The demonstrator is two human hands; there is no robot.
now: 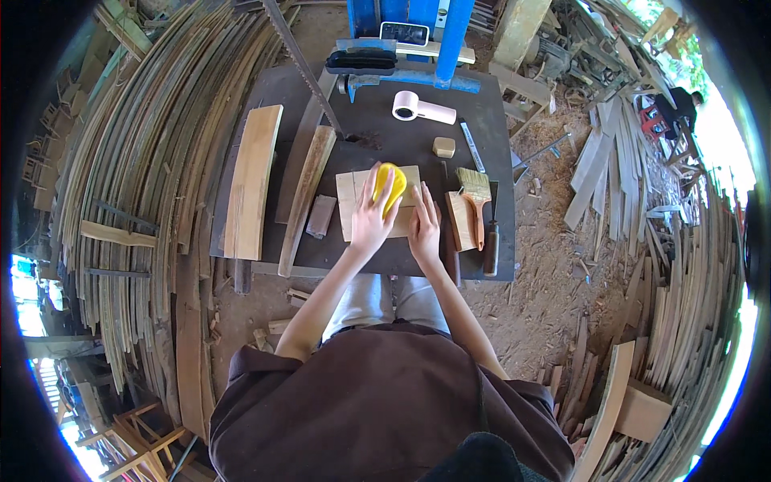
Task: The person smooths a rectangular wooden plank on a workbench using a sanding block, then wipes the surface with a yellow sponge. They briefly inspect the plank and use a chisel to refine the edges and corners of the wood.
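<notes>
The left hand grips a yellow sponge on the wooden board; the right hand lies flat on the board, apparently steadying it. A brush lies right of the board.

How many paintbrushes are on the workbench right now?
1: a paintbrush with an orange handle lies right of the right hand, beside the board under both hands. Clutter could hide others.

The left hand presses a yellow sponge onto a pale wooden board on the dark workbench. The right hand lies flat on the board's right end. A paintbrush rests just right.
</notes>
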